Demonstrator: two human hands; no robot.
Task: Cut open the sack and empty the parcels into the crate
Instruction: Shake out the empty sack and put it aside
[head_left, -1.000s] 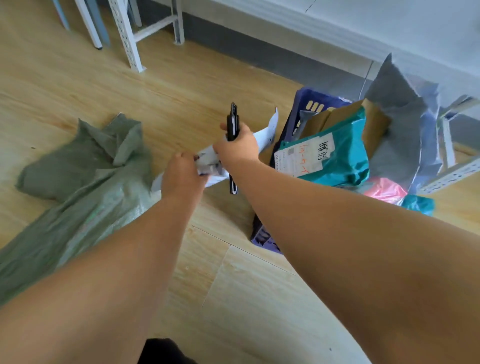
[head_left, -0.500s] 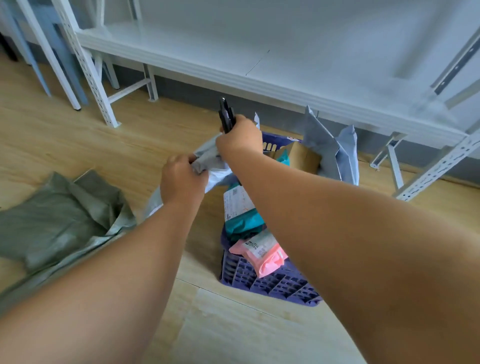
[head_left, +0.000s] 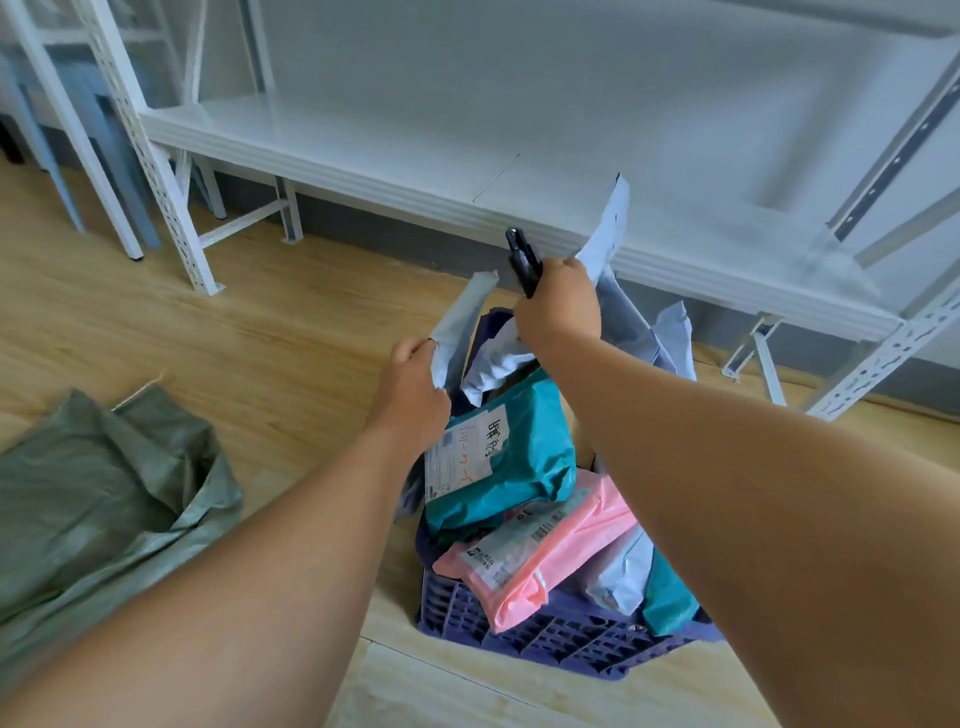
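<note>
A purple slatted crate (head_left: 550, 636) stands on the wood floor, heaped with parcels: a teal one (head_left: 524, 457), a pink one (head_left: 550, 556) and grey ones. My left hand (head_left: 413, 387) grips the near edge of a pale grey parcel bag (head_left: 460, 322) above the crate's far end. My right hand (head_left: 558, 306) holds the bag's other side together with a black cutter (head_left: 522, 260), whose tip points up. The green woven sack (head_left: 98, 499) lies flat and crumpled on the floor at the left.
A white metal shelf rack (head_left: 467, 171) runs along the wall just behind the crate, its low shelf edge close to my right hand. White rack legs (head_left: 156, 171) stand at the back left. Another rack post (head_left: 878, 358) is at the right.
Both hands have carried the grey parcel bag rightward from over the floor beside the sack to above the crate. The view has tilted up toward the rack.
</note>
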